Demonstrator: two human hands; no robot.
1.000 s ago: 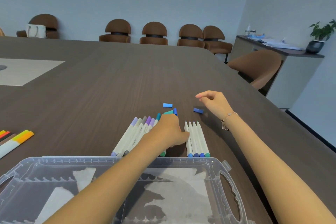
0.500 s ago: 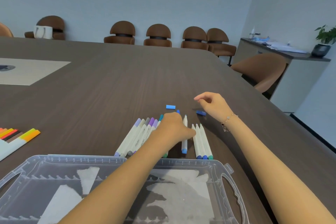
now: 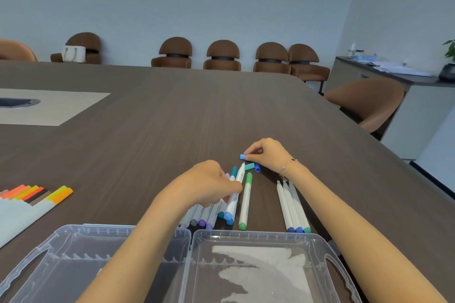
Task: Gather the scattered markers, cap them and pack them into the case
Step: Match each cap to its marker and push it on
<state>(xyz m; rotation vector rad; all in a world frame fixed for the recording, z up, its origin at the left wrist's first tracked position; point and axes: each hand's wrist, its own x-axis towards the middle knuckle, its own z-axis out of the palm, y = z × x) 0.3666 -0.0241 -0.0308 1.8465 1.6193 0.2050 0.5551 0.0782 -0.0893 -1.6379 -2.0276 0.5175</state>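
the left hand [image 3: 209,183] held an uncapped white marker [image 3: 235,192] by its barrel, fingers curled round it, tip pointing away. the right hand [image 3: 267,155] pinched a light blue cap [image 3: 242,156] just beyond that tip, its grip pressed together on the cap. two more loose caps [image 3: 253,167] lay under the right hand, so the wrong shade could easily go on, and a cap brought in off-axis might smear ink on the fingers or fail to click home. the green marker [image 3: 246,200] lay alone beside the held one and looked free to roll if a wrist brushed it. three uncapped markers [image 3: 293,206] lay near the right forearm, and a capped bunch [image 3: 206,216] sat half hidden under the left hand. the clear case [image 3: 317,248] stood open at the near edge with no markers in it. the bench [image 3: 172,118] was dark wood grain. warm-coloured markers [image 3: 37,194] lay far left. brown chairs [image 3: 222,55] lined a pale wall, and a sideboard [image 3: 369,74] stood at right.
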